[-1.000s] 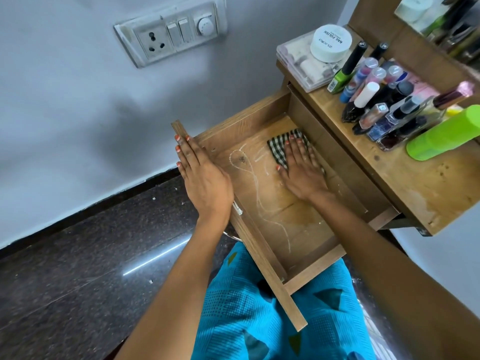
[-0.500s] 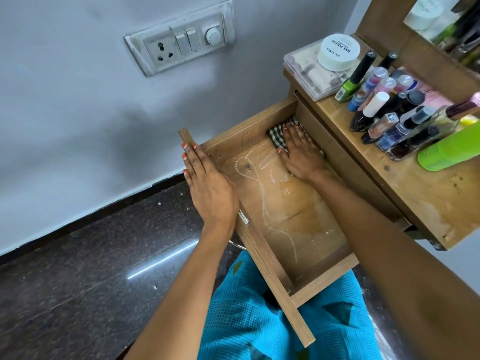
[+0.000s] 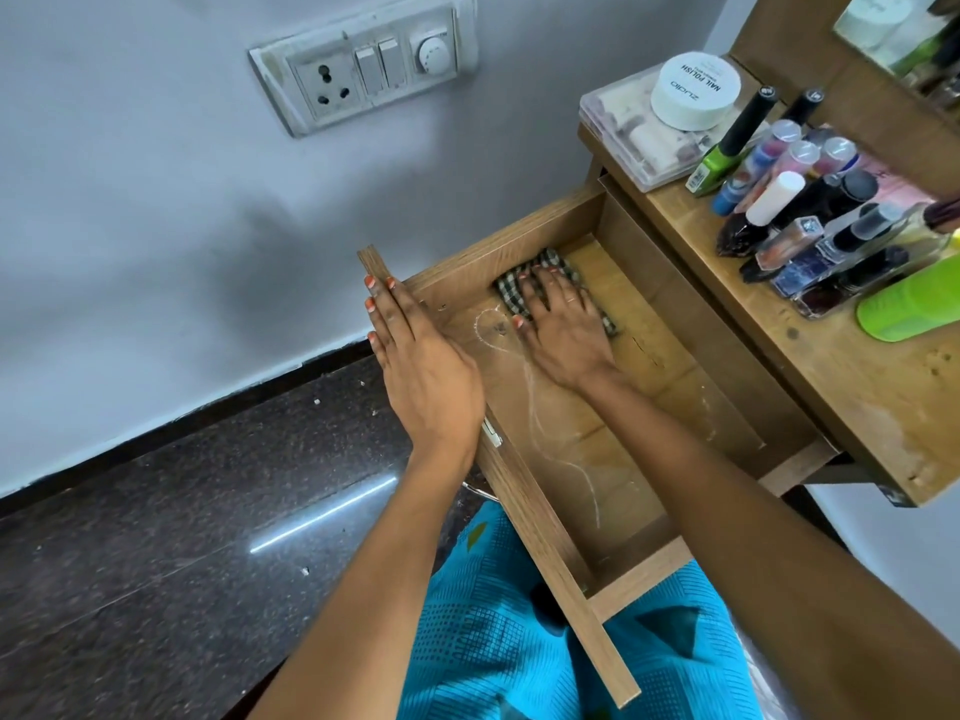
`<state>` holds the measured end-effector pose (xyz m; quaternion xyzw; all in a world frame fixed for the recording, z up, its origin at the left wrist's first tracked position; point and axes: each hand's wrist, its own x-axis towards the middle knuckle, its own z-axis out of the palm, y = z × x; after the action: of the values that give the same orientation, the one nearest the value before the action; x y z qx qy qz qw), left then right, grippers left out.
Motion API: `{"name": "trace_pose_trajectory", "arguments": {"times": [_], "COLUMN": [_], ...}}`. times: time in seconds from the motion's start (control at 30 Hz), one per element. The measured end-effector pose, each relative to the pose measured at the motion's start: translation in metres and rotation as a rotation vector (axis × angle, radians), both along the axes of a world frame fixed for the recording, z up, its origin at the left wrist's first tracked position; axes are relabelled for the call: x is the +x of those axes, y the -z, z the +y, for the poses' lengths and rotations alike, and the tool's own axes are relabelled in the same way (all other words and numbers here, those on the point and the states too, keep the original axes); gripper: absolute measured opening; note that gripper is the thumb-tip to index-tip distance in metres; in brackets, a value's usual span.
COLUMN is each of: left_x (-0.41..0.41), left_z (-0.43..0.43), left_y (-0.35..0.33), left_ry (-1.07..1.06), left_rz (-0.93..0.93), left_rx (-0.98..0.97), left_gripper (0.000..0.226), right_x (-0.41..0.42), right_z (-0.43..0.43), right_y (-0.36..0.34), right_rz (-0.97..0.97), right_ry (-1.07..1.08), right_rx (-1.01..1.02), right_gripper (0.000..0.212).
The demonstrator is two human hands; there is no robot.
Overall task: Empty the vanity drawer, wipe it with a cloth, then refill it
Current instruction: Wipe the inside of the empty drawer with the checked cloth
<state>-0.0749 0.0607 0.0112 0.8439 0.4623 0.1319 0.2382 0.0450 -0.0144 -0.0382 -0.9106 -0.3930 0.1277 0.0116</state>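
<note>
The wooden vanity drawer [image 3: 691, 387] is pulled out over my lap, with nothing in it but a checked cloth [image 3: 511, 288] and white dusty streaks on its floor. My right hand [image 3: 563, 324] presses flat on the cloth near the drawer's far corner, fingers straight. My left hand [image 3: 421, 366] rests flat with straight fingers on the drawer's front panel [image 3: 545, 532]. Most of the cloth is hidden under my right hand.
The vanity top [image 3: 862, 387] at right carries several nail polish bottles [image 3: 810, 241], a green bottle [image 3: 909, 304], a clear box [image 3: 628, 132] and a white nail polish jar [image 3: 693, 88]. A wall socket plate [image 3: 363, 65] is above; dark stone floor [image 3: 156, 537] lies left.
My right hand has slid the cloth from the middle of the drawer toward its far corner, then slightly back. My left hand has stayed on the front panel.
</note>
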Motion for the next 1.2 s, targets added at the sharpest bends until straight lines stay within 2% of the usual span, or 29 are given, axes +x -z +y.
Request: {"name": "trace_pose_trajectory", "arguments": {"times": [0.27, 0.57, 0.77, 0.87, 1.0, 1.2], "left_x": [0.002, 0.001, 0.000, 0.001, 0.001, -0.001], "left_z": [0.000, -0.001, -0.002, -0.002, -0.002, -0.003], "left_y": [-0.001, -0.005, -0.007, -0.006, -0.005, -0.005], "left_ry": [-0.009, 0.001, 0.012, 0.005, -0.001, -0.012], "left_rz": [-0.017, -0.029, -0.016, -0.014, -0.026, -0.029], "left_rx": [-0.030, -0.056, -0.069, -0.078, -0.079, -0.088], "left_gripper": [0.051, 0.053, 0.057, 0.056, 0.054, 0.053], "right_x": [-0.041, -0.049, -0.051, -0.047, -0.040, -0.041], "right_z": [0.027, 0.007, -0.006, 0.010, 0.030, 0.025], "right_y": [-0.003, -0.001, 0.002, -0.002, -0.002, -0.001], "right_rz": [0.008, 0.007, -0.047, -0.072, -0.002, 0.005], "right_ry": [-0.193, -0.248, -0.203, -0.176, -0.188, -0.226], "right_rx": [-0.025, -0.017, -0.018, 0.060, 0.002, 0.006], "right_gripper": [0.057, 0.053, 0.051, 0.047, 0.062, 0.058]}}
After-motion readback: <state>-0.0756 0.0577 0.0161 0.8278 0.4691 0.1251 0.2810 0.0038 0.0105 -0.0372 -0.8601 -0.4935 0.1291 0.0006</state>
